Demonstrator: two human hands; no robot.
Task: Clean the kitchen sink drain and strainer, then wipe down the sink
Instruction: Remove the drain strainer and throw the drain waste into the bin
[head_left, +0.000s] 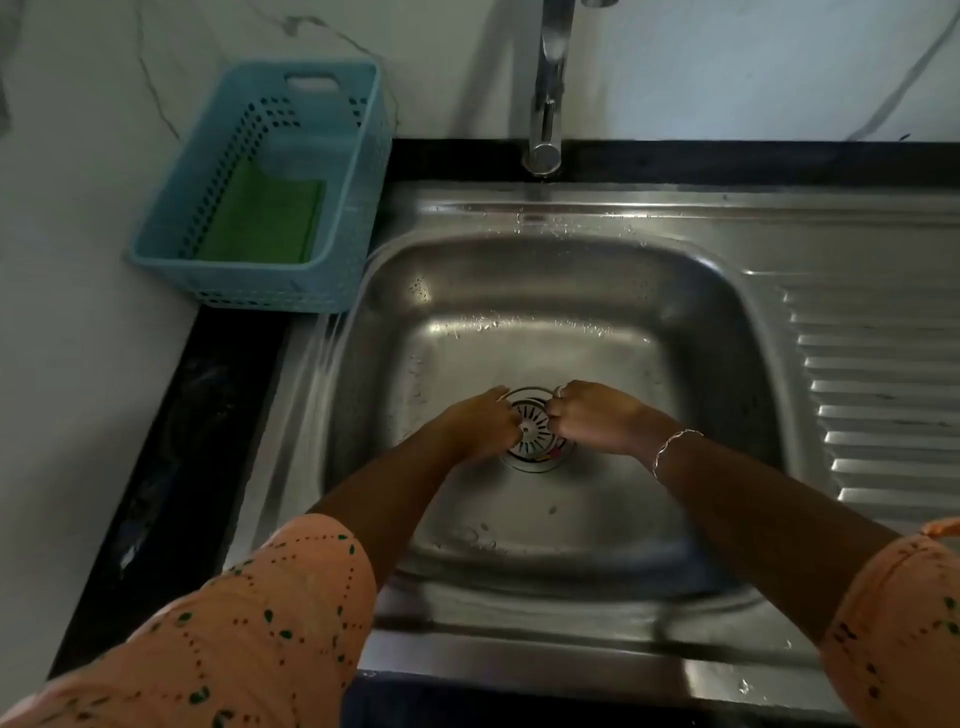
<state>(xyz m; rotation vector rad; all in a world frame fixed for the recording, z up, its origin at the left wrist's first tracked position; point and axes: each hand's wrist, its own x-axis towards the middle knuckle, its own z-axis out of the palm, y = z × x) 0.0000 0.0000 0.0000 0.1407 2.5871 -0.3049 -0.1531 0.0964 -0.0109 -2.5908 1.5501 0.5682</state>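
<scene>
A round metal strainer with radial slots sits in the drain at the middle of the steel sink. Bits of coloured debris show at its lower right edge. My left hand is on the strainer's left side with its fingers curled onto the rim. My right hand is on the right side, fingers curled the same way onto the rim. Both hands hide part of the strainer. Water drops dot the sink basin.
A chrome faucet stands behind the basin. A blue perforated basket with a green scrub pad sits on the black counter at the back left. A ribbed steel drainboard lies to the right.
</scene>
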